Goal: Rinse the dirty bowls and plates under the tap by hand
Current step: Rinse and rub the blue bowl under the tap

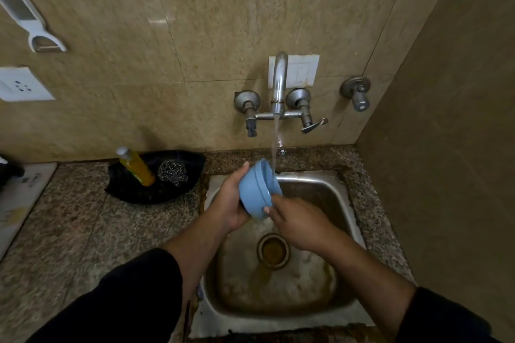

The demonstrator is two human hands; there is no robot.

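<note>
2 hands share 1 blue bowl point(257, 189) above the sink point(331, 198). The left hand point(231, 203) cups it from the base side, thumb hooked over the upper edge and fingers curled underneath. So the bowl lies tipped on its side, its mouth turned away from that palm and toward the right. The right hand point(301, 224) comes in from below and right of that grip, thumb pressed on the outer wall near the lower rim. Its other fingers are hidden behind the bowl, so it reads as a pinch on the rim, not fully seen. Water point(274, 145) from the tap point(278, 83) falls just past the upper rim, on the side away from the left palm. The rinse seems to turn on that axis: base to palm, mouth to stream. Rolling the bowl would likely fall to the left hand, the fuller hold of the 2.
</note>
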